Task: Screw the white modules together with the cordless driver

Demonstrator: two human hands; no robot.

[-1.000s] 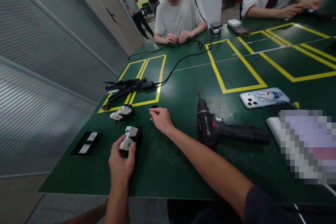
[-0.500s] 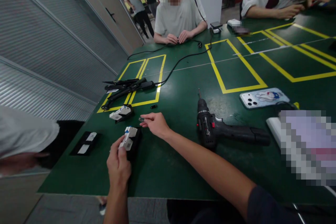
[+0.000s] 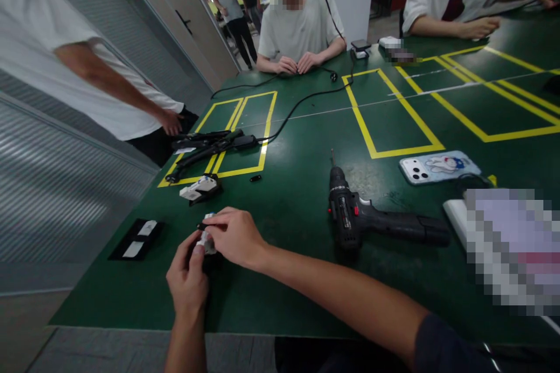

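Note:
My left hand (image 3: 188,274) is wrapped round a small white block-like device (image 3: 208,242), which is largely covered by both hands. Over its top reaches my right hand (image 3: 234,236), fingers pinched on a small black piece (image 3: 202,226) at the device's upper left side. Whether that piece touches the device I cannot tell. A similar white device on a black base (image 3: 201,188) lies just beyond my hands. To their left is a flat black piece with two white patches (image 3: 136,239).
A black power drill (image 3: 350,210) lies right of my forearm, near a phone (image 3: 440,167). Folded black gear (image 3: 214,145) with a cable rests on yellow tape lines. A small black part (image 3: 255,178) lies nearby. One person stands at the left edge; others sit across the table.
My right hand has moved left and nearer, from beside the device to over it, bringing the small piece along. The person at the left has moved farther along the table's edge.

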